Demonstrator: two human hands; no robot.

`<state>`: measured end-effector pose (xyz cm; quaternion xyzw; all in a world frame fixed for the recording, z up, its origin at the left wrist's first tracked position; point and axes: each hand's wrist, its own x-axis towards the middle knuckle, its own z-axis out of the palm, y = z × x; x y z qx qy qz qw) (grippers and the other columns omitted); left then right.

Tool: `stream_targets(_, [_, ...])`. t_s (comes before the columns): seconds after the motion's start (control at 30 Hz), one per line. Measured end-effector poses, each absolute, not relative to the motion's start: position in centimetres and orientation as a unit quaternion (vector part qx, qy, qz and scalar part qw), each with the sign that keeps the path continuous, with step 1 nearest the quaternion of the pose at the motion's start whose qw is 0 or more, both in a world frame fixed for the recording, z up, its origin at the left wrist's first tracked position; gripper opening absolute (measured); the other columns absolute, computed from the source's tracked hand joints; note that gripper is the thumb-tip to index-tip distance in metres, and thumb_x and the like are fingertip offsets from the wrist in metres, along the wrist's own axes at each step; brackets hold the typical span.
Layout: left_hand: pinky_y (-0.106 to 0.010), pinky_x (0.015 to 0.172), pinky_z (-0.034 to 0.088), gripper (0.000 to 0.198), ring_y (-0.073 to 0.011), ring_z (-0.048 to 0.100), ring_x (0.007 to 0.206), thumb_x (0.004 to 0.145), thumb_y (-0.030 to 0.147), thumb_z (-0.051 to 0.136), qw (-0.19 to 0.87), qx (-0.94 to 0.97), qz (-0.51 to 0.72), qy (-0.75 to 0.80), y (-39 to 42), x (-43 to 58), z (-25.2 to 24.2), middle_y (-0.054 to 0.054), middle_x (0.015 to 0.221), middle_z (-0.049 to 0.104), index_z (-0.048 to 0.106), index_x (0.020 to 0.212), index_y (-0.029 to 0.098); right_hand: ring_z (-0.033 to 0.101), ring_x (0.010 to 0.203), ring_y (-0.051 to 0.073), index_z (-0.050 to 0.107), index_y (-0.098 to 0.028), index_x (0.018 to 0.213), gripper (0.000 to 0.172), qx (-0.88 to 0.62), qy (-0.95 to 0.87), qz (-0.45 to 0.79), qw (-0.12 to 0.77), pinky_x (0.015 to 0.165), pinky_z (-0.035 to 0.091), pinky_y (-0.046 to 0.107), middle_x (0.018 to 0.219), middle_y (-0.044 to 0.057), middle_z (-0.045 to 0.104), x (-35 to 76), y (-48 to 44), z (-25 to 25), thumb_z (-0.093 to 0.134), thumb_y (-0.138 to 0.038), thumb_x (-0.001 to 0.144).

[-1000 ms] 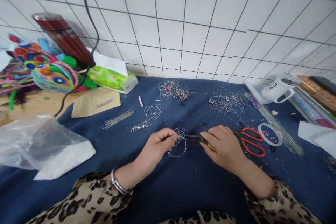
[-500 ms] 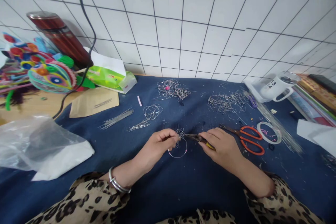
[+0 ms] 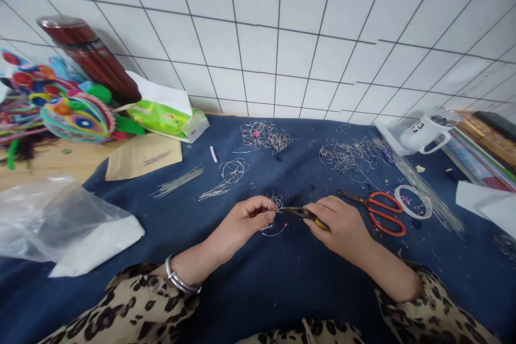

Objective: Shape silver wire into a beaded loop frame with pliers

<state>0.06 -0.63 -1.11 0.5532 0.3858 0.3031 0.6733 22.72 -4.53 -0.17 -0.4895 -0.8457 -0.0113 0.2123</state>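
Between thumb and forefinger, my left hand [image 3: 245,224] pinches a small looped wire piece [image 3: 276,233] with pink beads on its lower curve. Thin wire coils stick up just past the fingertips. My right hand [image 3: 342,231] is wrapped round long-nosed pliers [image 3: 300,213] with yellow-and-black handles. The jaws point left and reach the wire beside my left fingertips; whether they grip it is too small to tell. On the blue cloth [image 3: 266,290] beyond my hands lie a round wire frame [image 3: 234,171] and a bundle of short wires [image 3: 213,192].
Scissors [image 3: 387,214] with orange handles lie right of my right hand, by a clear ring [image 3: 413,202] holding pink beads. Wire tangles [image 3: 264,136] sit farther back. A white mug [image 3: 429,131] stands at the right, a plastic bag [image 3: 68,220] and red flask [image 3: 88,56] at the left.
The beaded wire loop has turned, so its curve now looks flatter and lies partly by my left fingertips. The pliers' tip has shifted slightly left. Both hands stay nearly in place.
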Motion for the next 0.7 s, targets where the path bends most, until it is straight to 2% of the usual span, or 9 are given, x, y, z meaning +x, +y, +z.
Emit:
stream_targets(0.3, [-0.023, 0.058, 0.038, 0.016, -0.0097, 0.044, 0.061, 0.078, 0.03, 0.059, 0.675, 0.541, 0.311, 0.394, -0.68, 0.06, -1.44, 0.0, 0.072, 0.054, 0.06, 0.083, 0.014, 0.055, 0.077, 0.015, 0.061, -0.019, 0.095, 0.018, -0.491, -0.843, -0.005, 0.22, 0.071, 0.045, 0.028, 0.082, 0.004, 0.062, 22.69, -4.55, -0.31, 0.051, -0.025, 0.082])
stream_targets(0.7, [-0.021, 0.057, 0.038, 0.008, -0.0084, 0.043, 0.061, 0.079, 0.022, 0.057, 0.693, 0.542, 0.308, 0.363, -0.73, 0.05, -1.28, 0.002, 0.071, 0.049, 0.056, 0.082, 0.014, 0.055, 0.077, 0.015, 0.061, -0.019, 0.096, 0.018, -0.499, -0.84, 0.017, 0.214, 0.071, 0.044, 0.028, 0.082, 0.004, 0.062, 22.63, -4.67, -0.32, 0.05, -0.025, 0.082])
